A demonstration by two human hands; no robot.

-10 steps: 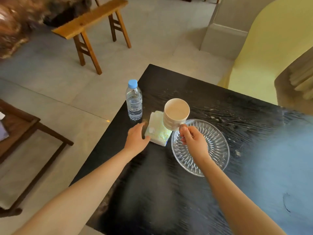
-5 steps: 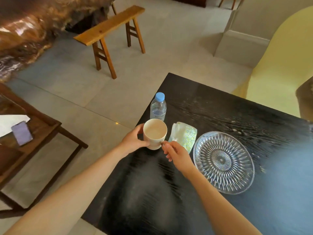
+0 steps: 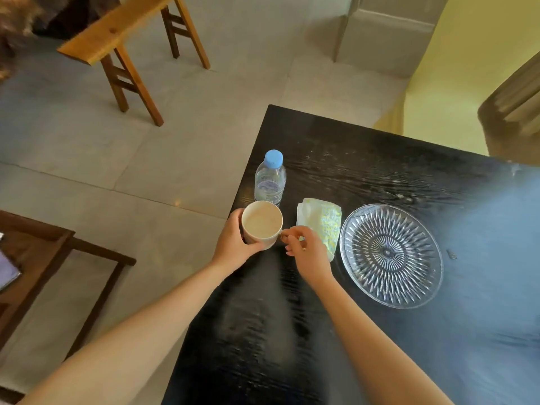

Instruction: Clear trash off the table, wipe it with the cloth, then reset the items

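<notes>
Carried leftward off the plate (image 3: 391, 255) side a second ago, cup (image 3: 262, 220) now down near the table (image 3: 365, 171) edge, just in front of the bottle (image 3: 270, 179). Left hand (image 3: 233, 244) wrapped round its left wall, fingers curled closed against it; right hand (image 3: 306, 252) pinching the handle between thumb and forefinger, other fingers loose. Probably set on the surface already (contact at the base hidden by the left hand, so cannot tell for certain). Tissue pack (image 3: 321, 223) lying flat between cup and plate, partly under the right hand. Looks like the reset stage, table dark and streaked. Risks from here: cup very close to the left edge, so a careless release or a nudge from the withdrawing left hand could tip it off; bottle just behind, easily knocked over.
</notes>
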